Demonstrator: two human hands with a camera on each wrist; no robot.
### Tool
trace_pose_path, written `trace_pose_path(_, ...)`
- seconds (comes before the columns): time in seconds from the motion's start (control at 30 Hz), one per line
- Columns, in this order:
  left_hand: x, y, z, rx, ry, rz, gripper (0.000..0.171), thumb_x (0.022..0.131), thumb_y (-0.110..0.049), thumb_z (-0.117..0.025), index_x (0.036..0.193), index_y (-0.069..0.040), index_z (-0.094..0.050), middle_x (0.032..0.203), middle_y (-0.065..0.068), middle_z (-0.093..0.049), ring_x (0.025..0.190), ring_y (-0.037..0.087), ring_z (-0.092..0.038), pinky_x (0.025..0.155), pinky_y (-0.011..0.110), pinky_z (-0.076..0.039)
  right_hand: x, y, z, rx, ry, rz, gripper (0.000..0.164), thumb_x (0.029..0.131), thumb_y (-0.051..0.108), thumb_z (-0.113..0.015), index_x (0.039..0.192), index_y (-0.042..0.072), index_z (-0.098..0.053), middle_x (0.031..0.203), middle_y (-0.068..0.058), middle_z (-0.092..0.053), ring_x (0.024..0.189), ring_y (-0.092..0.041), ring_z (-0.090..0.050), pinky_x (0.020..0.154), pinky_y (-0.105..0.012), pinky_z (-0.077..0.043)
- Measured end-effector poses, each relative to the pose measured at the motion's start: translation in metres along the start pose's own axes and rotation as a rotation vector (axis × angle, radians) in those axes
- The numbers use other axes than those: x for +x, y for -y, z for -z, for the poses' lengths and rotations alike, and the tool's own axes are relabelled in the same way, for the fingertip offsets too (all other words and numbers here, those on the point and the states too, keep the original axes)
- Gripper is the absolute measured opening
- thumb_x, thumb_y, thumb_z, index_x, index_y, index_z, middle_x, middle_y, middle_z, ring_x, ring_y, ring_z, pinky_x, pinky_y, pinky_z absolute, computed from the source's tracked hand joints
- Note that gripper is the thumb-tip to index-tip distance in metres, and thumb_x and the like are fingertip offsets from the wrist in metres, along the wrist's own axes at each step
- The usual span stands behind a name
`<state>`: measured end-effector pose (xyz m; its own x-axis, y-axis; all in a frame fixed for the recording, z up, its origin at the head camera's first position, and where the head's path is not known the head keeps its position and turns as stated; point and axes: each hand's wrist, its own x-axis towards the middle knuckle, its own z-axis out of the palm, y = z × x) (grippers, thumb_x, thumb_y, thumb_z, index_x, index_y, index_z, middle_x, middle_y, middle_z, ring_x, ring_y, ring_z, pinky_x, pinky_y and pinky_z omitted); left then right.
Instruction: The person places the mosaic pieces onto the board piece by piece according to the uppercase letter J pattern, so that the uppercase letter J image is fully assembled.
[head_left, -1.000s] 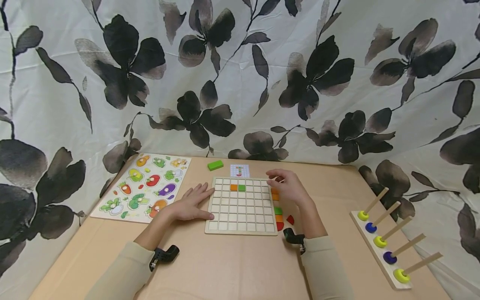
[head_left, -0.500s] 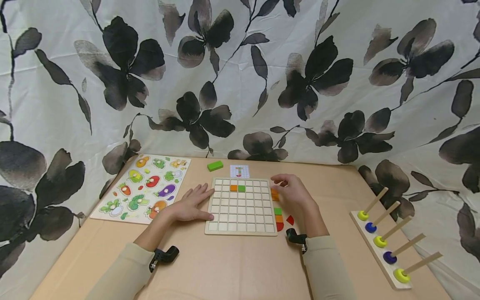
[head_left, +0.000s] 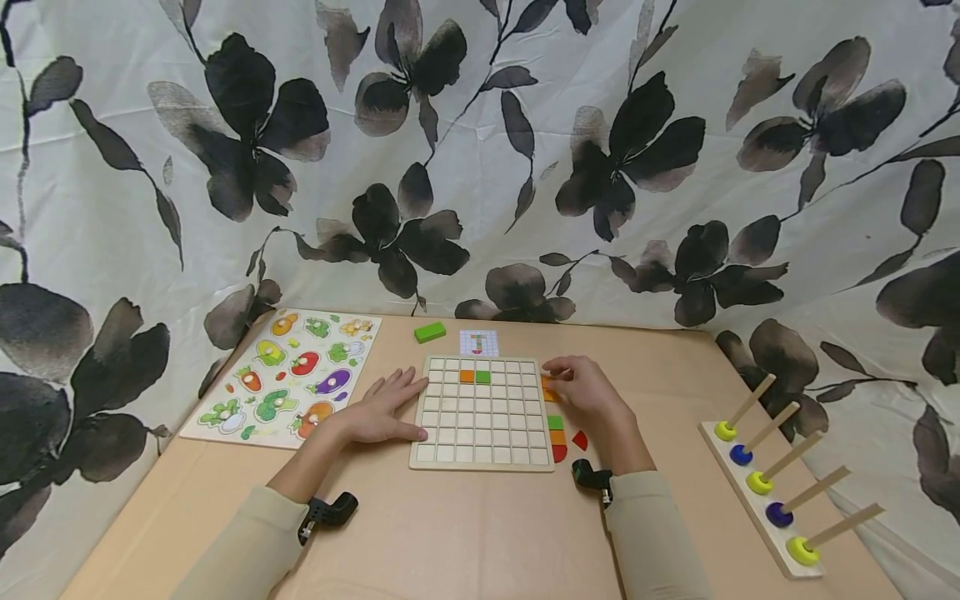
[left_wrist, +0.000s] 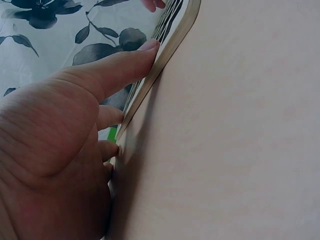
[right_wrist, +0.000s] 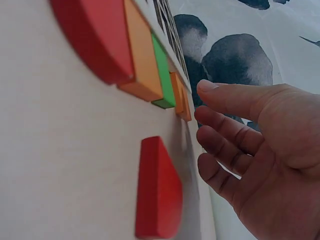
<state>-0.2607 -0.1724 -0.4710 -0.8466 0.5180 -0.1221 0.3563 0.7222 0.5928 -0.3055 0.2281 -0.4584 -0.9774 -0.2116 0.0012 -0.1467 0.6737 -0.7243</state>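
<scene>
A pale wooden grid board [head_left: 480, 425] lies on the table, with an orange square [head_left: 467, 376] and a green square [head_left: 483, 377] in its upper rows. My left hand [head_left: 382, 410] rests along the board's left edge, fingers spread and fairly straight, thumb tip at the edge. At the upper right edge, my right hand [head_left: 588, 387] hovers with loosely bent fingers close to the orange blocks [head_left: 551, 389]. In the right wrist view nothing shows between its fingers. Below along that edge lie a green block [head_left: 555, 422], another orange block [head_left: 557, 437] and a red rounded block [head_left: 560, 452].
A red wedge [head_left: 580, 440] lies beside the row. Behind the board are a small pattern card [head_left: 489, 342] and a green block [head_left: 430, 332]. A vegetable picture board [head_left: 288, 367] lies left. A peg stand [head_left: 768, 517] with yellow and blue rings stands right.
My right hand has shifted slightly right and toward me, from over the board's upper right corner to beside the orange blocks. The left hand has stayed still.
</scene>
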Motion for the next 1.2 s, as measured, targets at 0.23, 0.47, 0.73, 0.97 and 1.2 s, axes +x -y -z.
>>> trace_pose_path(0.23,-0.0004,-0.0006,-0.0003,0.001,0.000,0.002,0.099,0.089,-0.055,-0.075,0.166,-0.014,-0.028,0.175,0.020,-0.006,0.162,0.042,0.004,0.129,0.062,0.003,0.0026,-0.0051,-0.0025,0.005,0.005,-0.008,0.031,0.097,0.008,-0.072,0.128,0.005,-0.073,0.123,-0.014,-0.069,0.102,-0.028,-0.055,0.085,-0.034,-0.046)
trace_pose_path(0.47,0.0002,-0.0008,-0.0001,0.003,0.000,0.001,0.099,0.089,-0.055,-0.075,0.166,-0.013,-0.028,0.175,0.020,-0.005,0.162,0.043,0.004,0.129,0.062,0.003,0.0045,-0.0062,-0.0061,-0.027,-0.015,0.023,0.027,0.097,0.006,-0.072,0.123,0.004,-0.076,0.121,-0.015,-0.069,0.101,-0.028,-0.056,0.088,-0.036,-0.048)
trace_pose_path(0.73,0.0009,0.0005,-0.0007,0.009,0.001,0.000,0.099,0.089,-0.055,-0.074,0.166,-0.014,-0.028,0.175,0.020,-0.006,0.162,0.043,0.004,0.129,0.062,0.003,0.0077,-0.0100,-0.0098,-0.056,-0.035,0.051,0.024,0.097,0.005,-0.071,0.121,0.004,-0.077,0.114,-0.014,-0.068,0.100,-0.028,-0.055,0.088,-0.037,-0.046)
trace_pose_path(0.97,0.0007,0.0017,-0.0011,0.006,0.001,0.008,0.099,0.089,-0.056,-0.074,0.166,-0.015,-0.028,0.175,0.019,-0.005,0.162,0.042,0.005,0.129,0.061,0.003,0.0065,-0.0066,-0.0103,-0.076,-0.039,0.025,0.023,0.098,0.007,-0.071,0.119,0.006,-0.078,0.114,-0.012,-0.067,0.100,-0.028,-0.054,0.087,-0.036,-0.045)
trace_pose_path(1.2,0.0009,0.0012,-0.0002,-0.001,0.003,0.003,0.100,0.089,-0.056,-0.075,0.166,-0.015,-0.027,0.175,0.020,-0.005,0.162,0.043,0.005,0.129,0.062,0.004,0.0056,-0.0042,-0.0103,-0.043,-0.041,0.003,0.020,0.098,0.005,-0.070,0.117,0.006,-0.076,0.111,-0.012,-0.065,0.101,-0.028,-0.054,0.087,-0.036,-0.046)
